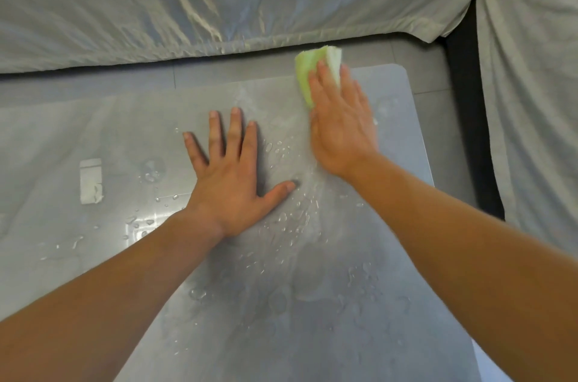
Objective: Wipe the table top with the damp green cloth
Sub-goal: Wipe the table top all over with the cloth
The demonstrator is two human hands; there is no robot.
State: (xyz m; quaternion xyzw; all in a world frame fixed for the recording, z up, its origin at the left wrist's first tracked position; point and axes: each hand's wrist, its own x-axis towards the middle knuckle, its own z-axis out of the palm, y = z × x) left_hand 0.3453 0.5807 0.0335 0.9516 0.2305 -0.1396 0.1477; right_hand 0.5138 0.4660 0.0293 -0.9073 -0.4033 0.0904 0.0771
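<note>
One green cloth (304, 76) lies under right hand (341, 126).

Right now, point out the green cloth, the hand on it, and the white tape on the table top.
green cloth (304, 75), head view, bare fold left of the fingers.
right hand (341, 126), head view, back of the hand.
white tape (90, 181), head view, middle of the strip.

The person's body shows as two bare limbs. The left forearm (125, 281) comes into view at 8 o'clock and the right forearm (469, 225) at 4 o'clock, each uncovered along its whole visible length. The left hand (231, 181) and right hand (341, 128) are bare as well, with slim fingers and short, rounded fingernails (214, 114).
</note>
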